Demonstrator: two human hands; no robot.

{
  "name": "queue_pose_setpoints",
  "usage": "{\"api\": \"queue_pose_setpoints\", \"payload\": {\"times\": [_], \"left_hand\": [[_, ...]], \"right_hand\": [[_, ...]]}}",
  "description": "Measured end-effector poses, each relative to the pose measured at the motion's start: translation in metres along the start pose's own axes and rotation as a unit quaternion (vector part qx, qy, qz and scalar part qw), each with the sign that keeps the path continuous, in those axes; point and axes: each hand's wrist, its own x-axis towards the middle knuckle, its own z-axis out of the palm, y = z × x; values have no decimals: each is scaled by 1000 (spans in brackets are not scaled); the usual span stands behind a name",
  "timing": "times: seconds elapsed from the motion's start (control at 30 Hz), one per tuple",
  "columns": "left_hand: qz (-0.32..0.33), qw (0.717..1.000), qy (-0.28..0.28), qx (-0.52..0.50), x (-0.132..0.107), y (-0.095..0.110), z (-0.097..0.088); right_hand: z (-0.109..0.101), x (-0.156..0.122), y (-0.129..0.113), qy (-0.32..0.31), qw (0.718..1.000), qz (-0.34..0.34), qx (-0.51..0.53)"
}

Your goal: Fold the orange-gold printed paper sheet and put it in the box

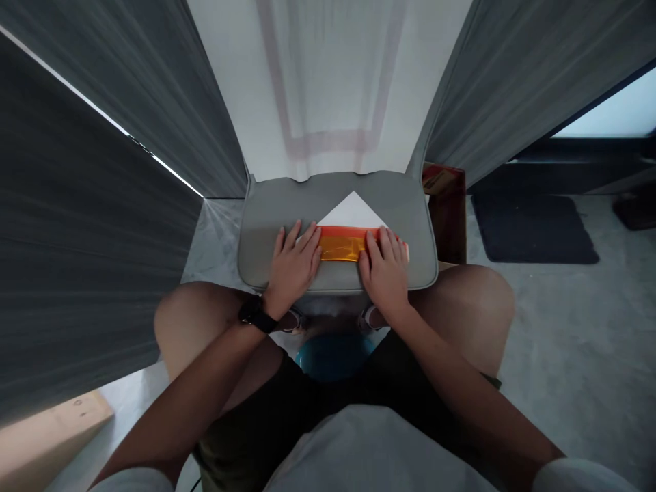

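Note:
A folded sheet of paper (352,209) lies on the grey chair seat (266,205), its white corner pointing away from me. Along its near edge runs a shiny orange band (340,249) with a red strip (342,231) above it. My left hand (296,263) rests on the left end of the folded band, fingers stretched out and spread. On the right end lies my right hand (385,266), palm down with its fingers extended. Both hands press flat and hide the ends of the band. A black watch (257,313) is on my left wrist.
Behind the seat hangs a white cloth (333,82) over the chair back. Grey curtains (92,205) close in on the left and right. A reddish-brown box (447,212) stands right of the chair. A dark mat (533,229) lies on the floor farther right.

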Motion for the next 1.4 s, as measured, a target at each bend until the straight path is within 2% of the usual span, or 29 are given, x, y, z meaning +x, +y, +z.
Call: {"api": "queue_pose_setpoints", "payload": {"times": [0.37, 0.9, 1.23, 1.4], "left_hand": [[-35, 995, -51, 80, 1, 10, -11], [-80, 991, -31, 106, -5, 16, -7], [-92, 988, -36, 115, -4, 21, -8], [-119, 985, -22, 122, -2, 33, -8]], "right_hand": [[-2, -10, 4, -20, 992, -27, -119], [-8, -6, 10, -68, 989, -49, -125], [-7, -5, 7, -63, 988, -47, -133], [-4, -6, 7, -59, 989, -44, -129]]}}
